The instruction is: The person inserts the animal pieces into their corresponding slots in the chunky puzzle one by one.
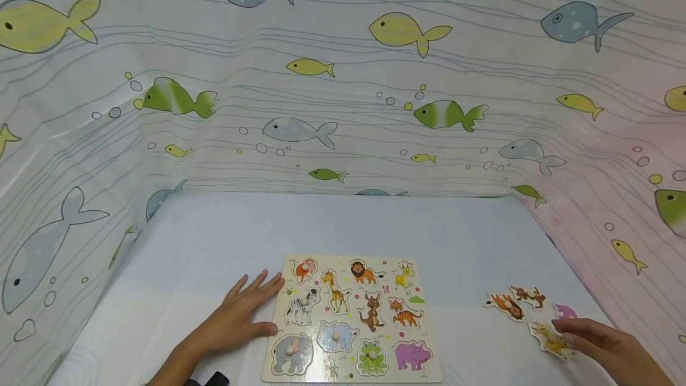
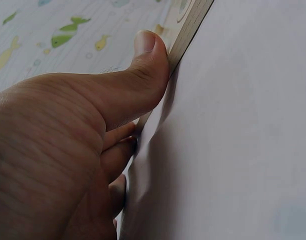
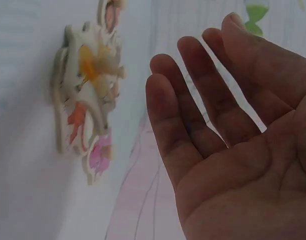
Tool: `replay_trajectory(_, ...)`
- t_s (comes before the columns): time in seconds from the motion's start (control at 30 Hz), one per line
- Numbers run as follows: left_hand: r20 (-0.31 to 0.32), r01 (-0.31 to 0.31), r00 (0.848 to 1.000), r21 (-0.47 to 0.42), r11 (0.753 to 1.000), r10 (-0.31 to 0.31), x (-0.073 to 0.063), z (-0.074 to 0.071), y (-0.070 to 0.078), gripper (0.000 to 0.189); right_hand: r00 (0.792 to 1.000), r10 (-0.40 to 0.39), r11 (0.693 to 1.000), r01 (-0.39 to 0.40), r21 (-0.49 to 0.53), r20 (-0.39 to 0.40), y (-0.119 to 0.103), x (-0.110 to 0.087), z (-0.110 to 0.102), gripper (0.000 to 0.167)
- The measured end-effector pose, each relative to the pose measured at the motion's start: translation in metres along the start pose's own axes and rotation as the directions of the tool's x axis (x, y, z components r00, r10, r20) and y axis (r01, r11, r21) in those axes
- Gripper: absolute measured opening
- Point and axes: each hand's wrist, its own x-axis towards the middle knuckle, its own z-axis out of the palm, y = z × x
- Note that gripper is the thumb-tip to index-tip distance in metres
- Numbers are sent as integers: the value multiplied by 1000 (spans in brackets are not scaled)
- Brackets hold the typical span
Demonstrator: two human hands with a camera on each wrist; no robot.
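Observation:
A wooden animal puzzle board (image 1: pixel 324 368) lies flat on the white table. My left hand (image 1: pixel 236 320) rests at its left edge, fingers spread, with the thumb against the side; the left wrist view shows that thumb on the board's edge (image 2: pixel 185 42). Knobs stand on several animals, such as the elephant (image 1: pixel 292 355) and the frog (image 1: pixel 372 357). Over loose pieces at the right hovers my right hand (image 1: pixel 616 347), its palm bare in the right wrist view. Below it lies a yellow goat piece (image 1: pixel 549 338), with a purple piece (image 1: pixel 564 311) partly hidden behind the fingers.
Beside the goat piece lie a lion piece (image 1: pixel 506 307) and a brown animal piece (image 1: pixel 527 296). The white tabletop (image 1: pixel 343 225) stretches behind the board. A fish-patterned sheet (image 1: pixel 343 100) rises at the back and both sides. A small black object (image 1: pixel 217 379) shows near my left wrist.

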Motion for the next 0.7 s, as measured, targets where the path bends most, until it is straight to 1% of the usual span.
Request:
replay_trajectory(0.07, 9, 6, 1000, -4, 1000, -6, 0, 0, 0, 89, 1000, 17, 1000, -17, 2, 19, 8, 3, 2, 56)
replay_trajectory(0.1, 8, 5, 1000, -4, 1000, -5, 0, 0, 0, 89, 1000, 18, 1000, -18, -4, 16, 11, 4, 3, 54)
replay_trajectory(0.23, -10, -15, 1000, 11, 1000, 15, 0, -1, -1, 89, 999, -31, 997, 29, -71, -36, 24, 10, 9, 47)
replay_trajectory(0.3, -24, -25, 999, 19, 1000, 26, 0, -1, -2, 89, 997, -49, 996, 44, -84, -59, 29, 13, 12, 42)
replay_trajectory(0.43, -32, -31, 999, 25, 999, 31, -1, 0, -4, 89, 993, -76, 996, 71, -58, -89, 38, 17, 19, 36)
replay_trajectory(0.53, -29, -33, 999, 26, 999, 34, 0, 1, -5, 89, 980, -150, 988, 143, -60, -133, 43, 18, 24, 35)
replay_trajectory(0.67, -26, -29, 999, 20, 999, 30, 0, 1, -4, 89, 942, -274, 962, 264, -74, -193, 46, 17, 29, 30)
replay_trajectory(0.7, -24, -26, 999, 18, 1000, 26, 1, 1, -4, 89, 942, -280, 960, 271, -72, -187, 45, 17, 29, 30)
